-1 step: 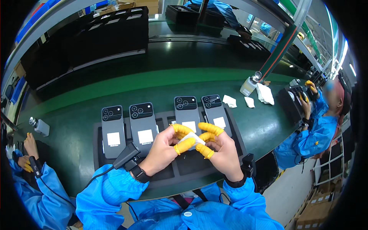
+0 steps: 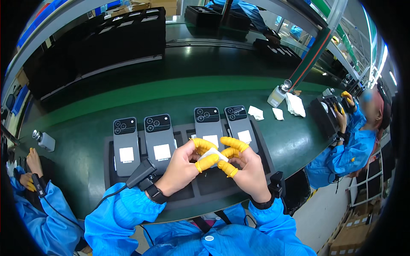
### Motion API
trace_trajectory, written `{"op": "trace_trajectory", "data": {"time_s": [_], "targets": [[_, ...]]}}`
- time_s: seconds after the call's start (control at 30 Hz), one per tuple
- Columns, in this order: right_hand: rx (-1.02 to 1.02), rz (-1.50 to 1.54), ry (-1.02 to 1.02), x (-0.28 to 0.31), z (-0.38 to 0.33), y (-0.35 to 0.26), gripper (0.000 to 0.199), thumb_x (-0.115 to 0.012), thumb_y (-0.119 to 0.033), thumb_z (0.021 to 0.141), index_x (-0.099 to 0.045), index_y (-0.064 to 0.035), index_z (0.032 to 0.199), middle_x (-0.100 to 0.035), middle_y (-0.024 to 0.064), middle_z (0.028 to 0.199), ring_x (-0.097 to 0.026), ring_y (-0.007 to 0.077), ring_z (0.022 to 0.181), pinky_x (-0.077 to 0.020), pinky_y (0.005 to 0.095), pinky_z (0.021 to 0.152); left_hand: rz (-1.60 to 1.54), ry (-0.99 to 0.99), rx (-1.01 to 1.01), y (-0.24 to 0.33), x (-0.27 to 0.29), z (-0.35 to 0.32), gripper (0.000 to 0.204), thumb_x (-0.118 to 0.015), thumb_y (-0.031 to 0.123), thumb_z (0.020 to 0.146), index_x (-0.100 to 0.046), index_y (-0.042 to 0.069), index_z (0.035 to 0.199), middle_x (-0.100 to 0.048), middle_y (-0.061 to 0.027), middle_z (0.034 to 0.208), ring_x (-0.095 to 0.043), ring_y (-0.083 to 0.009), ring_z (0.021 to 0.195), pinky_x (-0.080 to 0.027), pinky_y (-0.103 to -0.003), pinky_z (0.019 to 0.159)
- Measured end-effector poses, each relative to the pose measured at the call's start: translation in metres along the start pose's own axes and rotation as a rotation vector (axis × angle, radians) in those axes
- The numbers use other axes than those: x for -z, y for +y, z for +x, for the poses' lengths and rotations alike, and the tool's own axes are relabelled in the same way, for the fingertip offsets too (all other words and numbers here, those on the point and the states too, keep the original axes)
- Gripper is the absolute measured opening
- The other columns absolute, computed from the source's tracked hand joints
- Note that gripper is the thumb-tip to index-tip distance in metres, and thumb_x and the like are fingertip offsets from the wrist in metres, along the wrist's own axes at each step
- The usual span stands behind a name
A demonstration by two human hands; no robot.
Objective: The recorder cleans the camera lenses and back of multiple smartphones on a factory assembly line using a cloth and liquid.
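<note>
My left hand (image 2: 183,164) and my right hand (image 2: 241,166) meet over a black tray (image 2: 109,170), both with yellow finger cots on the fingertips. Together they pinch a small white wipe (image 2: 212,154) between thumbs and fingers. On the tray, several grey phones lie back up, each with a white sticker: two to the left (image 2: 126,145) (image 2: 159,136) and two just beyond my fingers (image 2: 208,123) (image 2: 239,121). A black wrist strap with a cable (image 2: 143,175) sits on my left wrist.
A small dispenser bottle (image 2: 277,96) and white wipes (image 2: 294,104) lie at the right of the green bench. Another bottle (image 2: 44,140) stands at the left. Black trays (image 2: 106,38) are stacked behind. Co-workers in blue work at the right (image 2: 350,149) and left (image 2: 30,170).
</note>
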State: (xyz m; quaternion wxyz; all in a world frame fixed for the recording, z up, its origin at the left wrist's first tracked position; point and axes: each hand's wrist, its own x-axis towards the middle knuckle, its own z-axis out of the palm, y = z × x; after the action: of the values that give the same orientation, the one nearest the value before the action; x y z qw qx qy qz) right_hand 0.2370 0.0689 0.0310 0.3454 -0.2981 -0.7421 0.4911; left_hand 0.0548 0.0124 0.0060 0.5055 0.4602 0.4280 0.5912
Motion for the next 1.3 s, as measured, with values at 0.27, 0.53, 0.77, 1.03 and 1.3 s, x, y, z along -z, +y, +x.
{"op": "trace_trajectory", "data": {"time_s": [0.27,0.53,0.77,1.03,1.3], "targets": [[-0.194,0.71,-0.074,-0.018,-0.003,0.0,0.058,-0.074,0.003,0.08,-0.048,0.0016,0.131,-0.056,0.0121,0.122,-0.057,0.0194,0.111,-0.0465,0.0334,0.097,-0.172,0.091,-0.088,0.001,-0.003,-0.001,0.02,-0.071,0.014,0.089,-0.063,0.003,0.105,-0.067,-0.0038,0.098,-0.063,-0.0115,0.091,-0.051,-0.027,0.084],[-0.117,0.775,0.021,-0.018,-0.001,0.014,0.026,-0.069,-0.004,0.087,-0.059,0.0003,0.11,-0.059,0.0111,0.121,-0.058,0.0176,0.11,-0.0463,0.0327,0.096,-0.175,0.057,-0.09,-0.005,-0.004,0.0,0.027,-0.067,0.019,0.092,-0.063,0.002,0.114,-0.066,-0.0067,0.108,-0.06,-0.0128,0.098,-0.048,-0.027,0.084],[0.083,-0.637,0.306,0.16,0.081,0.032,0.023,-0.072,-0.003,0.081,-0.061,-0.0021,0.101,-0.07,0.0119,0.092,-0.069,0.0218,0.079,-0.0537,0.0336,0.069,-0.215,-0.063,0.005,0.01,0.001,-0.002,0.049,-0.049,0.039,0.1,-0.056,-0.001,0.129,-0.062,-0.0131,0.118,-0.06,-0.0211,0.103,-0.048,-0.032,0.083],[0.432,-1.484,0.579,0.25,0.146,0.076,0.013,-0.062,0.001,0.077,-0.058,-0.0026,0.089,-0.064,0.0159,0.084,-0.065,0.0352,0.081,-0.0528,0.0444,0.068,-0.017,-0.259,0.064,0.016,0.002,0.004,0.051,-0.043,0.041,0.101,-0.058,-0.003,0.125,-0.062,-0.0143,0.119,-0.06,-0.0228,0.103,-0.048,-0.032,0.083],[0.397,-1.544,0.331,0.263,0.154,0.084,0.021,-0.063,0.004,0.075,-0.059,-0.0017,0.095,-0.064,0.0165,0.087,-0.064,0.0339,0.086,-0.0531,0.0419,0.072,0.214,-0.386,-0.002,0.053,0.012,0.022,0.036,-0.052,0.03,0.1,-0.064,0.002,0.12,-0.063,-0.0097,0.113,-0.059,-0.0197,0.1,-0.047,-0.031,0.088]]}}
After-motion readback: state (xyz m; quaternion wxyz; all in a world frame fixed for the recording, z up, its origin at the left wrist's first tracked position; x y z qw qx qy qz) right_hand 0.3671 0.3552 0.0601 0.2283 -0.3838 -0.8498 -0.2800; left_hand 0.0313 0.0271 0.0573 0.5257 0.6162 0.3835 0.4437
